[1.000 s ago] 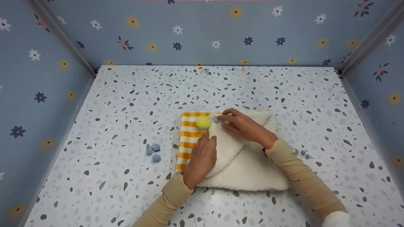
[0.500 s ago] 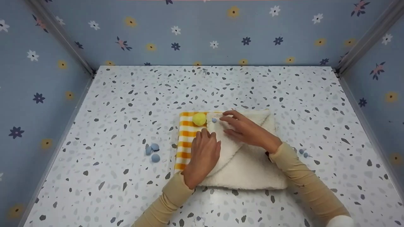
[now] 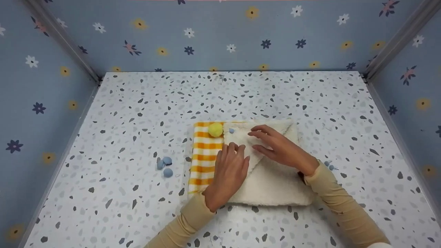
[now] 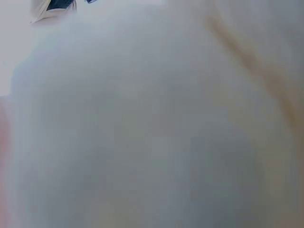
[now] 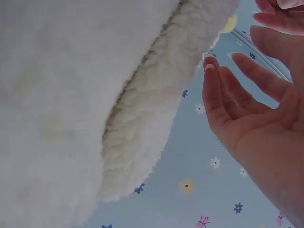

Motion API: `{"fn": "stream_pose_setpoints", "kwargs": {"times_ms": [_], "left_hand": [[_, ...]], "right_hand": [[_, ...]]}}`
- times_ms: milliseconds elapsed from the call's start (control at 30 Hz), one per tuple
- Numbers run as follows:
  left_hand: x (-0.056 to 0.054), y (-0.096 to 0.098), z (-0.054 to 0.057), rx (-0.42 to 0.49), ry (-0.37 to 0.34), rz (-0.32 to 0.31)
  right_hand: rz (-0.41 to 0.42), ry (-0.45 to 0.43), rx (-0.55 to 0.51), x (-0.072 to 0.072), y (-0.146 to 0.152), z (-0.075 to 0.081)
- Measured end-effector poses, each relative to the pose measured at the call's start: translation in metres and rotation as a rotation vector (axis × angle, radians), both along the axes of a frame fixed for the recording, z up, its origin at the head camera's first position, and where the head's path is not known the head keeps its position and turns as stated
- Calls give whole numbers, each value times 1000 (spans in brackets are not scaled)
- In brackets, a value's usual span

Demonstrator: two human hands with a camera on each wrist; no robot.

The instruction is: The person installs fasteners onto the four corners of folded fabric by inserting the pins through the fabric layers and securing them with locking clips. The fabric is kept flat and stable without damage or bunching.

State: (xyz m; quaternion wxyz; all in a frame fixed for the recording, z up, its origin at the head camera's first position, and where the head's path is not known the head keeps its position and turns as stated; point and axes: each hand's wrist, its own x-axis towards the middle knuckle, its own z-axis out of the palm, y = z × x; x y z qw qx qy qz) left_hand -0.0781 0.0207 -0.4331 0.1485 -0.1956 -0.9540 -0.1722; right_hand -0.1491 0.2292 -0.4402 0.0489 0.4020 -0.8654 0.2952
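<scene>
Hands: right hand (image 3: 280,148) has just pulled back from the small blue piece (image 3: 231,131), toward 4 o'clock; left hand (image 3: 231,172) has slid a little toward 3 o'clock. Blue piece is now untouched, sitting at the 10 o'clock corner of the fleece flap (image 3: 243,129), so work on that piece looks done or paused (judgement).

Right hand: fingers loosely bent, thumb well apart, moderate gap, nothing held; can't tell whether it touches the fleece. Left hand: fingers relaxed and close together, narrow, over the flap edge, no visible grip; contact unclear, left wrist view just blur.

Folded yellow-checked cloth (image 3: 203,158) lies under both hands, checks showing on its 9 o'clock side. Yellow pom-pom (image 3: 216,130) sits near the blue piece at 9 o'clock. On the tabletop (image 3: 137,120): three blue balls (image 3: 168,172) off the cloth at 9 o'clock, two blue pins (image 3: 331,167) at 3 o'clock.
</scene>
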Motion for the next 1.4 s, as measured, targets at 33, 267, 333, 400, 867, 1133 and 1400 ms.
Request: {"fn": "stream_pose_setpoints", "kwargs": {"times_ms": [33, 267, 333, 400, 867, 1133, 1400], "left_hand": [[1, 2, 0, 1, 8, -10], [10, 21, -8, 9, 86, -88], [13, 26, -9, 20, 98, -114], [15, 30, -11, 36, 112, -140], [35, 59, -27, 46, 156, -386], [43, 67, -34, 12, 117, -473], [49, 71, -37, -42, 60, -543]], "right_hand": [[-5, 9, -3, 3, 3, 0], [-63, 78, -16, 25, 24, 0], [-87, 99, -14, 31, 31, -1], [-110, 115, -15, 38, 38, -2], [-275, 128, -83, 77, 83, -14], [-364, 124, -79, 89, 99, -20], [-473, 114, -47, 97, 114, -27]]}}
